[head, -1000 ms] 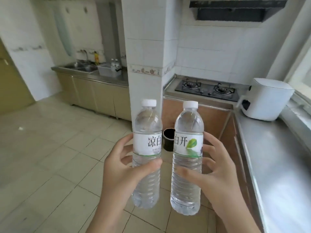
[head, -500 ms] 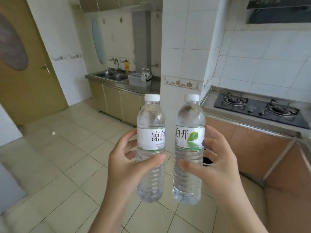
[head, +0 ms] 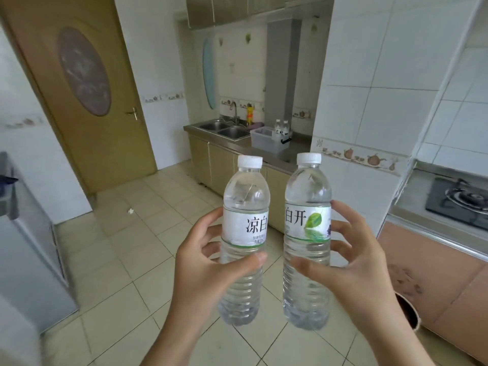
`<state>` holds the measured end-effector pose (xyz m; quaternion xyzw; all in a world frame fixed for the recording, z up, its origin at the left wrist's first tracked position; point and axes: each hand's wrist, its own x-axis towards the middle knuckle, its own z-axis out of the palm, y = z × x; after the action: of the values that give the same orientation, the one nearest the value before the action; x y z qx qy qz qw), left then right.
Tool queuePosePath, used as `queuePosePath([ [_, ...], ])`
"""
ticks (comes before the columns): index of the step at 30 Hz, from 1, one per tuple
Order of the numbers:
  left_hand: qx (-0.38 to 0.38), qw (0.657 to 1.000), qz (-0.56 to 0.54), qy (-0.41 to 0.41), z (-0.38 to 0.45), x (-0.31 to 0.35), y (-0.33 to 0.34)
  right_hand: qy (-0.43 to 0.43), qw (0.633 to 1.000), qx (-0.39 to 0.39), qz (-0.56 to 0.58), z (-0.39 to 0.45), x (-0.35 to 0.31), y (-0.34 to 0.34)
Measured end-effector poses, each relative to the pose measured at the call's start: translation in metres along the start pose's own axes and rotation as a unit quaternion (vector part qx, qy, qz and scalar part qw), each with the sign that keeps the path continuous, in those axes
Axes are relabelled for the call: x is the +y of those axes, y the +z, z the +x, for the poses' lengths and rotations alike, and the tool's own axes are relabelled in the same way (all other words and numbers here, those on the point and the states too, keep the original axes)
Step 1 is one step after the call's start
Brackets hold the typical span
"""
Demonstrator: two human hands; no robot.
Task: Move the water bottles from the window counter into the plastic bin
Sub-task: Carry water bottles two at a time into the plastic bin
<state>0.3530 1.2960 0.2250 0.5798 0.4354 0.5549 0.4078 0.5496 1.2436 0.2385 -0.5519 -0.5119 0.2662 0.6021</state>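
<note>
I hold two clear water bottles upright in front of me, side by side. My left hand (head: 206, 265) grips the left bottle (head: 245, 207), which has a white cap and a white label. My right hand (head: 351, 262) grips the right bottle (head: 307, 196), whose label shows a green leaf. Far ahead, the clear plastic bin (head: 266, 142) stands on the steel counter beside the sink. Two more bottles (head: 281, 126) stand upright in the bin.
A double sink (head: 224, 128) with a tap lies left of the bin. A tiled pillar (head: 369, 101) rises on the right, with a gas hob (head: 459, 202) beyond it. A wooden door (head: 87, 96) is at the left, a grey appliance (head: 29, 247) nearer. Tiled floor (head: 148, 233) stretches ahead.
The view has swung left, away from the window counter and hob, toward the sink counter and door. Both bottles stay held upright in my hands; the bin looks nearer.
</note>
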Motion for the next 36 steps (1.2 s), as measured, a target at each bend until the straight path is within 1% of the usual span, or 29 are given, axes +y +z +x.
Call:
queuePosePath([
  [6,0.035,0.999,0.011,0.010,0.104,-0.024,0.034,-0.018,0.999,-0.048,0.014,0.120,0.033,0.015],
  [11,0.053,0.999,0.004,0.003,0.187,-0.044,0.055,-0.022,0.998,-0.056,0.022,0.213,0.057,0.032],
  [16,0.047,0.999,0.001,-0.001,0.267,-0.068,0.064,-0.021,0.998,-0.062,0.020,0.292,0.081,0.055],
  [24,0.029,0.999,-0.010,-0.007,0.417,-0.124,0.065,-0.033,0.999,-0.032,0.001,0.418,0.128,0.122],
  [30,0.001,1.000,-0.017,-0.010,0.538,-0.152,0.058,-0.021,1.000,-0.012,-0.011,0.511,0.147,0.174],
  [36,-0.017,0.999,-0.030,-0.018,0.626,-0.179,0.065,-0.022,1.000,0.008,-0.013,0.588,0.173,0.203],
])
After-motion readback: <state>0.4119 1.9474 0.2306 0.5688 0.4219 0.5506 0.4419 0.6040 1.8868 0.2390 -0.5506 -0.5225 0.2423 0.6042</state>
